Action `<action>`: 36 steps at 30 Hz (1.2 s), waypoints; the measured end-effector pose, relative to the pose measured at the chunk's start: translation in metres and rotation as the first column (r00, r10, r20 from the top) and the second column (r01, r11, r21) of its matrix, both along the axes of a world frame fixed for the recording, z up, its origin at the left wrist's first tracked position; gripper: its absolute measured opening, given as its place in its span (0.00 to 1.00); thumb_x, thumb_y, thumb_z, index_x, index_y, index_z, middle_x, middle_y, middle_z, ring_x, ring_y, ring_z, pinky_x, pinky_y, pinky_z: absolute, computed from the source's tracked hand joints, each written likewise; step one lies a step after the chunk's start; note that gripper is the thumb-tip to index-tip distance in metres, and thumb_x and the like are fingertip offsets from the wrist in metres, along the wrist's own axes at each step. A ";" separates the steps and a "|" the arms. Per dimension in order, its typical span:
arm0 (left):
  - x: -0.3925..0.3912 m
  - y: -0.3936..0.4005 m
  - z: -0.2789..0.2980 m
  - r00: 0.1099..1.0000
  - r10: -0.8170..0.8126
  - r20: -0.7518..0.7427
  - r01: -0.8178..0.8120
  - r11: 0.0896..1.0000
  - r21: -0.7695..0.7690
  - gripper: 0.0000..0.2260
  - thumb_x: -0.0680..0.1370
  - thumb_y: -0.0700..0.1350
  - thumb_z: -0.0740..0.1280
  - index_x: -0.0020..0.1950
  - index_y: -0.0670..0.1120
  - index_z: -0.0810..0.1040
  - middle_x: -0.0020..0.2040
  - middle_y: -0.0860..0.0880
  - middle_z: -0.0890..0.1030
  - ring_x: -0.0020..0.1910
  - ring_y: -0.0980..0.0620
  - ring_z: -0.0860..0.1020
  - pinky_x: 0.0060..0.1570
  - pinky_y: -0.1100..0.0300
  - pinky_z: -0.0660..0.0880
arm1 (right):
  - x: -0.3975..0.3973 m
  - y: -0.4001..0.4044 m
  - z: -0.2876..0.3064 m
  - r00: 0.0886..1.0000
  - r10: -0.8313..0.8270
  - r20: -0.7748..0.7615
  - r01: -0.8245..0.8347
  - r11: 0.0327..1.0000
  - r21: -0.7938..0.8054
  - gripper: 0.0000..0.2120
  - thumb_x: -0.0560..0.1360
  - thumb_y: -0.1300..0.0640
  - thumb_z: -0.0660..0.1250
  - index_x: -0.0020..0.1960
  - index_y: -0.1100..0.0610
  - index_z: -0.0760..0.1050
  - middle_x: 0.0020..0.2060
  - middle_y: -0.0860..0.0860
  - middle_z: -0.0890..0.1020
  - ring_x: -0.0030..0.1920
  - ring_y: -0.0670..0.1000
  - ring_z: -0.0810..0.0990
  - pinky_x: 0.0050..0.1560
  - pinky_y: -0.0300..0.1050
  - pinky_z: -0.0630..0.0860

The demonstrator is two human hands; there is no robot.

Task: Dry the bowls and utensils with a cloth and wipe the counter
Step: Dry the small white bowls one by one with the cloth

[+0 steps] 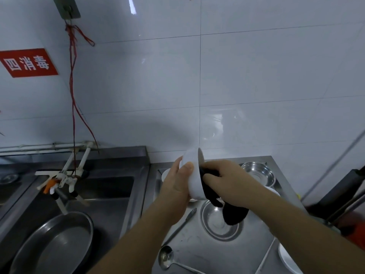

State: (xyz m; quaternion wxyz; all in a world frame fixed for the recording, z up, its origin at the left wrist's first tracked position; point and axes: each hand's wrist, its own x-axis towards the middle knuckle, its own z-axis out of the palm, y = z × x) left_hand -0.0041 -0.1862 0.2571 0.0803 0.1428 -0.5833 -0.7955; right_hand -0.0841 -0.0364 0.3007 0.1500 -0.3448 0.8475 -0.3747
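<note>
White bowl (192, 175), likely light, slick and breakable, tipped above the counter (189, 248): my left hand (175, 186) is gripping its outside while my right hand (227, 180) is pinching the dark cloth (233, 212) inside.

Single head cam, wide-angle, looks fwd and down from above the counter (197, 246). Close to both forearms; faces the tiled wall (256, 76), sink (110, 196) at left.

Between the hands, a smooth white glazed bowl (192, 176) meets a dark, matt cloth (227, 206). Beneath them the counter (189, 240) is brushed, scuffed steel carrying shiny metal bowls (219, 221), a fork (182, 222) and ladle (166, 258). Beyond them, glossy white wall tiles (256, 76).
</note>
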 end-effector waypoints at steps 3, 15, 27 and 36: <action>-0.001 0.000 -0.006 1.000 -0.023 -0.020 0.021 0.998 -0.064 0.40 0.70 0.66 0.72 0.78 0.50 0.71 0.68 0.34 0.79 0.65 0.30 0.80 0.62 0.25 0.77 | 0.005 0.002 0.002 0.983 0.016 0.182 0.006 0.993 -0.119 0.15 0.73 0.50 0.60 0.47 0.57 0.82 0.41 0.57 0.84 0.40 0.56 0.83 0.49 0.59 0.82; 0.005 -0.013 -0.010 0.983 -0.183 0.025 0.162 0.786 -0.596 0.40 0.69 0.66 0.72 0.78 0.61 0.61 0.66 0.57 0.75 0.60 0.51 0.80 0.47 0.67 0.82 | 0.013 -0.003 -0.017 0.341 0.109 0.934 0.598 0.741 -0.305 0.28 0.77 0.35 0.68 0.56 0.58 0.88 0.55 0.60 0.88 0.51 0.62 0.89 0.45 0.56 0.85; 0.018 -0.009 -0.018 0.977 -0.095 0.192 0.010 0.915 0.403 0.23 0.85 0.55 0.59 0.65 0.41 0.86 0.60 0.36 0.82 0.55 0.41 0.82 0.64 0.47 0.79 | 0.011 -0.003 -0.030 0.381 0.219 0.898 0.711 0.552 -0.436 0.22 0.70 0.35 0.75 0.49 0.54 0.89 0.45 0.56 0.84 0.40 0.57 0.80 0.43 0.49 0.78; 0.006 -0.028 0.006 0.981 0.191 0.023 -0.172 0.821 0.545 0.19 0.83 0.48 0.65 0.70 0.39 0.80 0.66 0.40 0.84 0.60 0.43 0.86 0.54 0.51 0.86 | 0.019 -0.001 -0.053 0.355 0.105 0.929 0.689 0.642 -0.336 0.24 0.78 0.39 0.71 0.55 0.62 0.83 0.46 0.62 0.82 0.31 0.51 0.79 0.28 0.41 0.76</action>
